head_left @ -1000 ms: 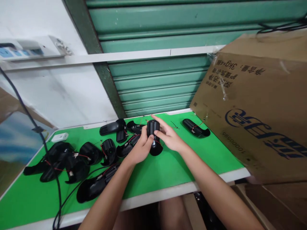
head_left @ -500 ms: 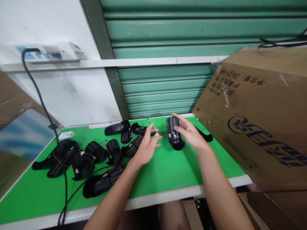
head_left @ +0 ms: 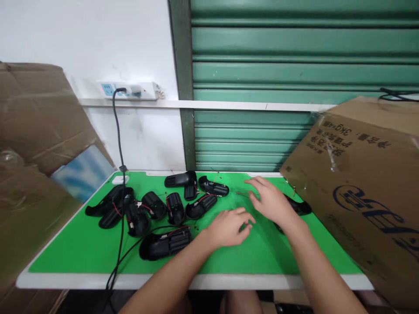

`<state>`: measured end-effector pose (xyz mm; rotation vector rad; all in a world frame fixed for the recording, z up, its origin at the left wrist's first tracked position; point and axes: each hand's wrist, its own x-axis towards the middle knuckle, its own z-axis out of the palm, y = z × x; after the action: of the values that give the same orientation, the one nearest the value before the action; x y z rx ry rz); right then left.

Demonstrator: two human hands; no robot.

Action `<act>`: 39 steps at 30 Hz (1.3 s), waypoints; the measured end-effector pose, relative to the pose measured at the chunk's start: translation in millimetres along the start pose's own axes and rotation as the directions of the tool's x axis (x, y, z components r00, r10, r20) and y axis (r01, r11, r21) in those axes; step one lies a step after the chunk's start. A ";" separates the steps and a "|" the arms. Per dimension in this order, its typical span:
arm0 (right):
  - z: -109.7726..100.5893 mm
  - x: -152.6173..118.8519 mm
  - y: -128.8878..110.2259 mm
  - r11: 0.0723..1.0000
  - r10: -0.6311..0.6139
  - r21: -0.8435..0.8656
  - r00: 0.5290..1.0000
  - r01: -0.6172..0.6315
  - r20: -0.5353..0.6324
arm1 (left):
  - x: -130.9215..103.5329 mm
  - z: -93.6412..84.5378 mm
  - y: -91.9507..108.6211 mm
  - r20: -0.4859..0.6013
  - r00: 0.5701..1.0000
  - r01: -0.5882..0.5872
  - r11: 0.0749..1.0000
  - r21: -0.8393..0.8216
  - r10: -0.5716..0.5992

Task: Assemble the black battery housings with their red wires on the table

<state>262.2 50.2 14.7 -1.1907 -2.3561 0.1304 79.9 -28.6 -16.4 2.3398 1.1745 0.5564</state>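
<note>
L hand: person's, fingers loosely curled, thumb apart, nothing in grip; over mid tabletop.
R hand: farther back, fingers spread, no item seen in it; palm side hidden.
Nearest shell: back-left of L hand, the nearer one; long axis slants, R end twd back edge.
Back shell: nr back edge, long axis slightly tilted, R end frontward; apart from both hands.
Thin wire: just beside R fingertips.
R-side shell: nr R edge, partly hidden by R forearm.
L cluster: more shells twd L edge, some overlapping.
Shell build: blk, looks hard plastic, rounded ends, ribbed troughs, red leads.
Tabletop finish: smooth green, white rim.
Carton: brown cardboard, at R edge.
Shutter: green, ribbed, behind back edge.
</note>
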 end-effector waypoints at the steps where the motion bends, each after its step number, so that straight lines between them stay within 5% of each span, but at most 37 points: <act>1: 6.3 11.0 -6.9 0.994 -0.052 0.096 0.998 0.050 0.019 | -0.4 0.3 -1.7 0.012 1.000 -0.011 1.000 0.023 0.010; 5: 47.0 49.2 -18.4 0.916 -0.107 0.402 0.975 0.021 0.193 | -0.8 1.2 -11.5 0.028 1.000 -0.005 0.997 0.079 0.003; 9: 72.8 63.5 -13.2 0.878 -0.060 0.469 0.953 -0.090 0.296 | -0.2 2.1 -25.0 -0.009 0.999 0.031 0.999 0.035 -0.031; 14: 58.5 56.3 5.4 0.860 0.034 0.492 0.978 -0.134 0.206 | 7.7 4.7 -39.7 -0.154 0.987 0.015 0.984 -0.178 -0.043; 16: 43.1 50.2 11.2 0.799 0.087 0.583 0.987 -0.150 0.135 | 12.1 2.1 -42.9 -0.187 0.965 0.099 0.913 -0.397 -0.186; 18: 24.9 43.3 12.6 0.708 0.069 0.694 0.991 -0.129 0.113 | 14.6 -5.9 -44.7 -0.112 0.909 0.215 0.683 -0.698 -0.400; 20: 6.9 36.6 9.2 0.628 -0.032 0.772 0.989 -0.094 0.146 | 13.8 -19.5 -45.8 0.050 0.860 0.243 0.321 -0.915 -0.508; 22: -6.9 31.2 2.9 0.578 -0.166 0.812 0.963 -0.080 0.213 | 10.0 -35.6 -46.5 0.196 0.873 0.227 0.015 -0.974 -0.446; 25: -15.6 26.8 -6.6 0.567 -0.293 0.817 0.901 -0.106 0.319 | 2.9 -55.0 -47.2 0.357 0.899 0.315 -0.192 -0.930 -0.255; 28: -12.6 26.8 -11.9 0.646 -0.264 0.761 0.917 -0.062 0.300 | -0.6 -61.3 -44.9 0.379 0.896 0.346 -0.171 -0.922 -0.231; 31: -2.8 30.9 -18.1 0.733 -0.090 0.679 0.994 0.020 0.068 | 0.4 -57.3 -38.4 0.272 0.894 0.264 -0.071 -0.962 -0.356; 33: 7.1 35.2 -26.2 0.765 0.084 0.644 0.994 -0.020 -0.068 | 3.0 -52.2 -34.0 0.175 0.881 0.193 -0.003 -0.981 -0.439; 35: 19.0 39.4 -36.8 0.737 0.230 0.667 0.969 -0.110 -0.094 | 6.2 -46.5 -32.0 0.087 0.869 0.137 0.067 -0.988 -0.486; 39: 40.5 45.4 -52.1 0.510 0.384 0.833 0.923 -0.216 0.004 | 11.5 -34.8 -37.2 -0.041 0.861 0.086 0.225 -0.970 -0.507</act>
<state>182.6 58.9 12.3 -1.0150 -1.5231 1.0829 43.9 8.1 -7.4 0.8962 0.9396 1.1697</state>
